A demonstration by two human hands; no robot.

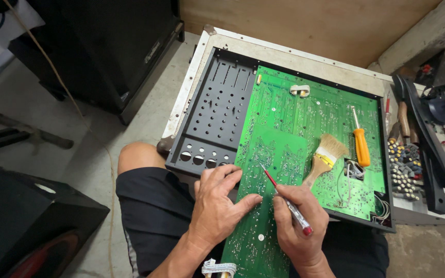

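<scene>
While left hand [217,206] steadies board [269,206], right fingers [287,198] pinch screwdriver [284,198] — tip down.

Ribbon cable [219,267] and speaker [37,242] cut off below

Concrete floor [145,121] carrying pretty much everything: open metal amp chassis [217,110] sitting in middle, black speaker cabinet [114,46] standing top left, another black speaker box [21,221] lying bottom left, dark metal stand leg [27,135] lying nearby.

No packages, labels, signs, screens visible
</scene>
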